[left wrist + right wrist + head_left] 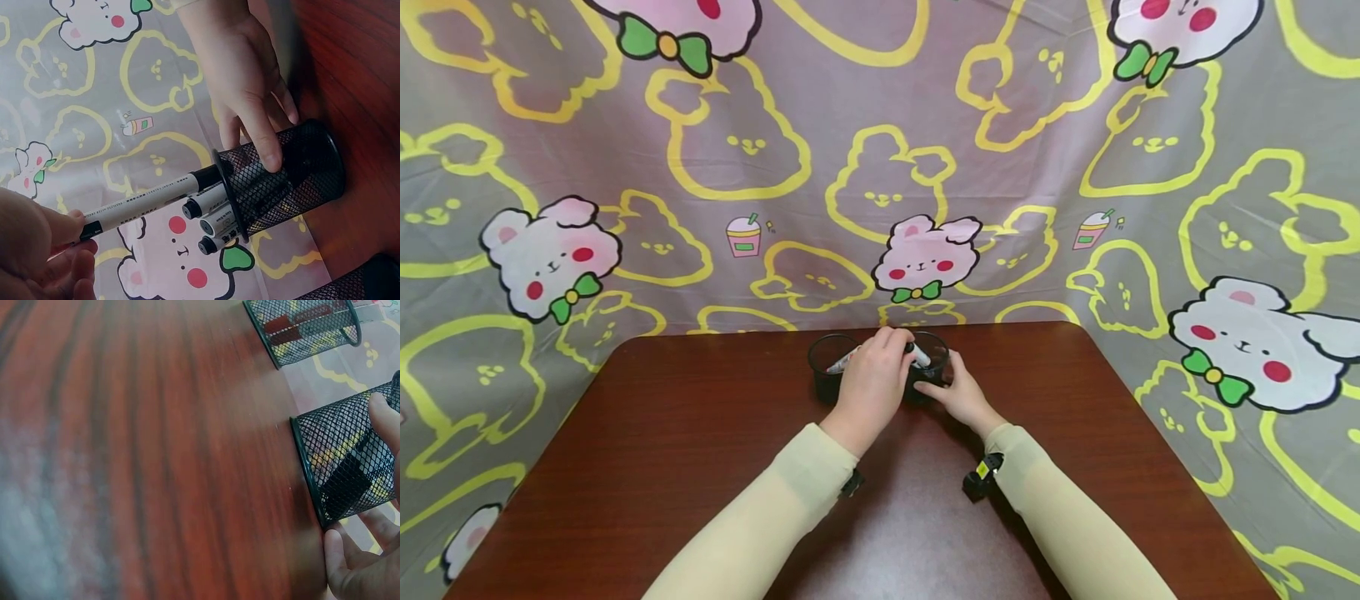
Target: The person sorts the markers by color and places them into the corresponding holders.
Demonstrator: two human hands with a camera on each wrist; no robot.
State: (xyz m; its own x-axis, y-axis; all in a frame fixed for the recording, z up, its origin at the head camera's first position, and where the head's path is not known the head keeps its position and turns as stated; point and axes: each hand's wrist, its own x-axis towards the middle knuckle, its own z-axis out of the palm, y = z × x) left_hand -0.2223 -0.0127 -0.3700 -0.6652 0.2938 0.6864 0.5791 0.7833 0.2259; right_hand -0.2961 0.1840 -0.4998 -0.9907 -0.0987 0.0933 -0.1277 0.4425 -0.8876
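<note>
My left hand (874, 379) pinches the black end of a white marker (147, 203). The marker's other black end sits at the mouth of a black mesh pen holder (294, 169). My right hand (964, 393) holds this pen holder around its side, its thumb (269, 153) against the mesh. Several more white markers (215, 219) poke out of the same holder. A second black mesh pen holder (827, 385) stands to the left, partly behind my left hand. In the right wrist view, something red (300, 322) shows through its mesh.
Both holders stand near the far edge of a dark reddish-brown wooden table (700, 450). Right behind it hangs a grey cloth (820, 217) printed with yellow outlines and white rabbits, which also runs along both sides.
</note>
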